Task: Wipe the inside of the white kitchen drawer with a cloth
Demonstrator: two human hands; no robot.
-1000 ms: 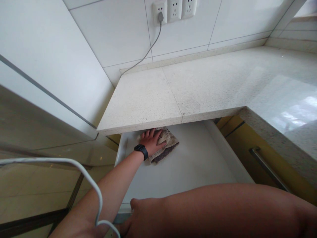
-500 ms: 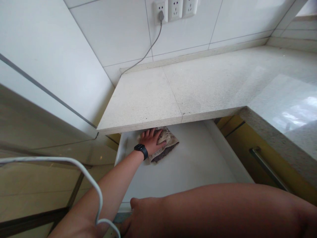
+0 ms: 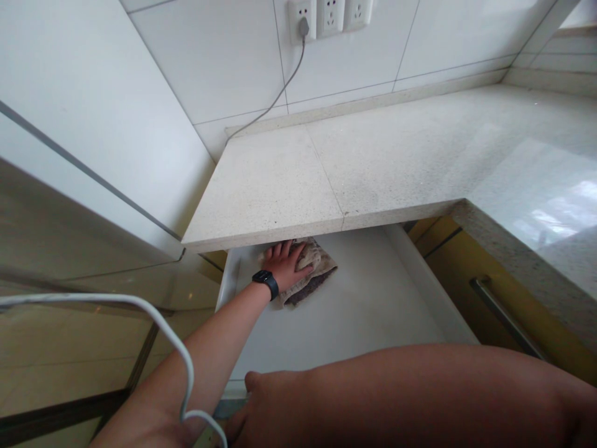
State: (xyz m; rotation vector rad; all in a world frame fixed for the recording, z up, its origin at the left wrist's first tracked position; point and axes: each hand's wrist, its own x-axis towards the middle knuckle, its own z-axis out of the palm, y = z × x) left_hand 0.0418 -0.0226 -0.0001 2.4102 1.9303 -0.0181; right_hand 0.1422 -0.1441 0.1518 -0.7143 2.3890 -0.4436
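My left hand (image 3: 283, 264), with a black watch on its wrist, presses flat with spread fingers on a cloth (image 3: 321, 264). This rag is beige with a dark brown underside showing at its near edge, and it lies bunched on the floor of a pulled-out white drawer (image 3: 373, 311), toward the back left. Across the bottom of the view stretches my right arm. My right hand (image 3: 265, 407) is closed over the drawer's front edge, its thumb on the inner side; most of its fingers are hidden.
A speckled stone countertop (image 3: 280, 186) overhangs the back of the drawer. To the right is a yellow-green cabinet front with a metal bar handle (image 3: 506, 317). A white cable (image 3: 168, 333) loops in front at the lower left. Wall sockets (image 3: 330, 17) hold one plug.
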